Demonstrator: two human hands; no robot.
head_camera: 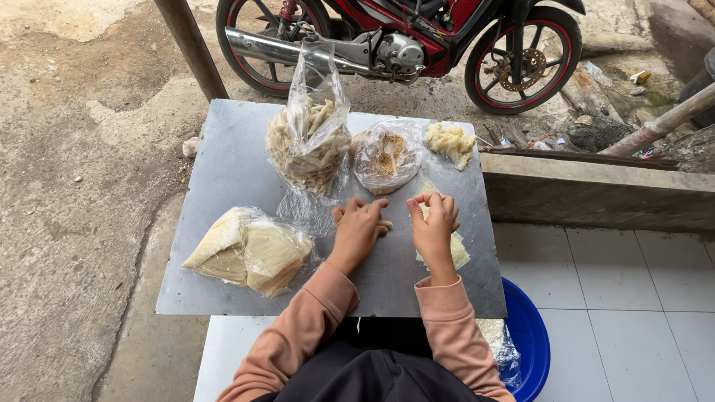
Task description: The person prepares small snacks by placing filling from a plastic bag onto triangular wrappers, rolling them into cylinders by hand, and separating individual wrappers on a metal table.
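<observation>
**Pale dough sheets under our fingers at the metal table**

Steel-grey, the metal table (223, 179) carries all we work with. Our left hand (357, 229) lies palm down on it, fingers curled and pressed together over a small rolled piece of dough (384, 224) that peeks out beside the knuckles. Our right hand (433, 222) is raised just beside it, thumb and forefinger pinched together at the tips; whether anything sits in that pinch we cannot tell. Under the right hand lies a thin pale wrapper sheet (456, 249), flat on the table.

Near our left arm rests a clear bag of stacked triangular wrappers (249, 249). Farther off stands an open plastic bag of finished rolled pieces (309, 141), beside it a bag-covered bowl of crumbly filling (387, 158), then a small heap of folded pieces (450, 143). A blue basin (532, 342) sits below the table's edge on white tiles, and a red motorbike (402, 37) is parked beyond the table.
</observation>
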